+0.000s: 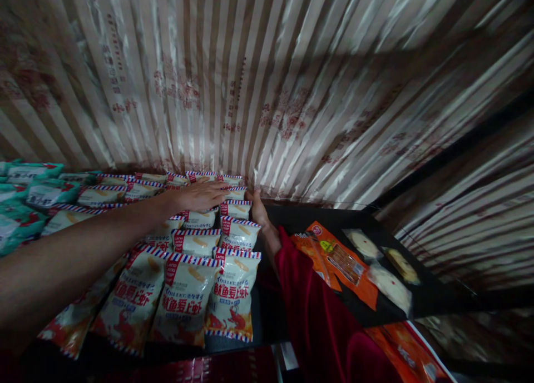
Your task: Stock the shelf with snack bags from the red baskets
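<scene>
Squaring up, apparently, white snack packets (237, 283) ranked in rows on a dark tabletop (292, 216) before striped sheeting (233, 38): left hand (202, 195) palm down across the back rows, grip spread flat with fingers outstretched; right hand (259, 210) beside the outer column's far end, thumb raised, grip too obscured to judge as loose or holding. For good handling, press only lightly on top, sparing the puffed film, and use the right hand as a side stop, nudging packets into line without disturbing the front rows. Keep the red sleeve (308, 294) clear of the orange packets (342, 266) alongside, to avoid dragging.
</scene>
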The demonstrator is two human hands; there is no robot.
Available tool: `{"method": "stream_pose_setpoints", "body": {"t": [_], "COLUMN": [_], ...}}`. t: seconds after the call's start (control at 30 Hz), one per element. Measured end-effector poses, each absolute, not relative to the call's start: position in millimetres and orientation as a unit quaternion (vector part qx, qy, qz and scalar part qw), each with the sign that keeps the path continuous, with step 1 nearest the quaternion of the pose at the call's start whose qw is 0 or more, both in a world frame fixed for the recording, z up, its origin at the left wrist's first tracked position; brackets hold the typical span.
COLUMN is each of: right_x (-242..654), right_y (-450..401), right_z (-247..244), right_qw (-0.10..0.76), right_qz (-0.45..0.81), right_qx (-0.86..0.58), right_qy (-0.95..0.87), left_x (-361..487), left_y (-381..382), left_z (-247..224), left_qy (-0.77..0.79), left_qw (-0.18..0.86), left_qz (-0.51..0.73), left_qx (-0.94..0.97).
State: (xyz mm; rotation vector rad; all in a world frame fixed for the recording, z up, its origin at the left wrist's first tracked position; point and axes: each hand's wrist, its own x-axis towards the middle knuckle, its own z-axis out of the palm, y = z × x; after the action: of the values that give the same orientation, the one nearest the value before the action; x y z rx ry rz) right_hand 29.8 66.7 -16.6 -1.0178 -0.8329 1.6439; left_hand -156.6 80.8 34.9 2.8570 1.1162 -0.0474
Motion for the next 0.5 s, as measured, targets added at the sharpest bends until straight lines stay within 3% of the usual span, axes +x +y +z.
{"method": "stream_pose_setpoints", "body": {"t": [0.5], "right_x": [40], "right_y": [55], "right_z": [-25], "right_qw": [0.506], "right_qz": [0.659], "right_qx": [-0.409], "right_qy": [-0.377], "left_x": [-145], "left_y": [43], "left_z": [53], "left_qy": [0.399], "left_qw": [0.027], "left_qz": [0.002], "left_qx": [0.916]}}
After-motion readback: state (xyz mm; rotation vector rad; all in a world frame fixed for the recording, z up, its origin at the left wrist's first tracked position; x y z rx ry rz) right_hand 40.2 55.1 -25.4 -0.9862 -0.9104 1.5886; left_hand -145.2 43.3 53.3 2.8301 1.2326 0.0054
